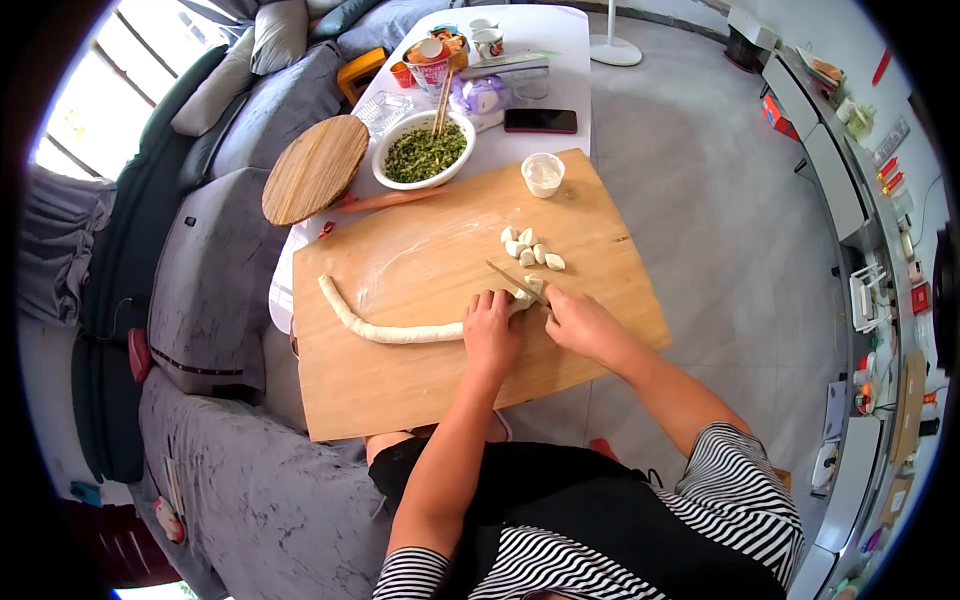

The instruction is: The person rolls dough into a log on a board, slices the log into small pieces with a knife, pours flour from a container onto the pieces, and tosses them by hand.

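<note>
A long rope of dough curves across the wooden board. My left hand is wrapped over its right end, holding it against the board. In my right hand is a knife, its blade at the dough's end, close to my left fingers. A cut bit of dough lies beside the blade. Just behind the knife sit several small dough pieces in a loose cluster. A small tub of white powder stands near the board's back edge. Pale powder streaks mark the board.
Behind the board, a white table holds a bowl of chopped greens with chopsticks, a phone and a purple package. A round wooden lid and rolling pin are at the left. A grey sofa stands farther left.
</note>
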Motion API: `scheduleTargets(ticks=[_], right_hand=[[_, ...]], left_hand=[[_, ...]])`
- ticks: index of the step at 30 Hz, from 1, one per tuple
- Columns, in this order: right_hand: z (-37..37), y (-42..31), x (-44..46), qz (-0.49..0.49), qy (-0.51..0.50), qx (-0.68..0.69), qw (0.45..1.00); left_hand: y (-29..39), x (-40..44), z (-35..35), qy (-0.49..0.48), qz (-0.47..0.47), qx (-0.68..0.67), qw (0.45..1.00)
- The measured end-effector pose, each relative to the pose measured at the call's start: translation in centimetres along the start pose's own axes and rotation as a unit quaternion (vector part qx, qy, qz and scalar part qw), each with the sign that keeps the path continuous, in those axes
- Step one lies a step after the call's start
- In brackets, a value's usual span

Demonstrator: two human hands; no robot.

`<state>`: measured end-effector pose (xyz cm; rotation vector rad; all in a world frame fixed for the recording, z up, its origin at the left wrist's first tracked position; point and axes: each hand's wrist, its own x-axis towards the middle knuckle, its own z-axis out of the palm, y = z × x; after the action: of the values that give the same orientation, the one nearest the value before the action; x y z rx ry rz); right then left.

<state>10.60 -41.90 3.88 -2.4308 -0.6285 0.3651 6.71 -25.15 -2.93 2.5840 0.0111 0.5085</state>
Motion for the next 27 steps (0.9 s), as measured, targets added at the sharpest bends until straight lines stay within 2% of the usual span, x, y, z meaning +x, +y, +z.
scheduleTargets(ticks=[3, 5, 6, 9, 11, 20, 27], right_hand=[[-0.2, 0.1, -0.2, 0.007, -0.03, 0.029, 0.999], [0.5, 0.6, 0.0, 0.026, 0.03, 0.019, 0.999], [0.4, 0.3, -0.1, 0.025, 0.027, 0.019, 0.999], [-0.5, -0.7, -1.0, 0.03, 0.056, 0.079, 0.995], [-0.3, -1.1, -2.1, -0.035, 0.044, 0.114, 0.992], [0.6, -0.5, -2.7, -0.045, 0.019, 0.015, 0.999], [0.0, -0.7, -2.8, -0.046, 0.005, 0.036, 0.998]], left_hand=[[0.2, -0.1, 0.2, -0.017, 0.006, -0.024, 1.0], [1.0, -0.2, -0.5, -0.049, -0.037, -0.031, 0.998], [0.6, -0.2, -0.5, -0.049, -0.041, -0.031, 0.997], [-0.8, 0.1, -0.4, -0.006, -0.082, -0.019, 0.996], [-1.2, 0.3, -0.2, 0.038, -0.092, -0.009, 0.995], [-1.6, 0.3, 0.6, 0.035, -0.042, 0.015, 0.998], [-1.2, 0.3, 0.4, 0.033, -0.039, 0.013, 0.999]])
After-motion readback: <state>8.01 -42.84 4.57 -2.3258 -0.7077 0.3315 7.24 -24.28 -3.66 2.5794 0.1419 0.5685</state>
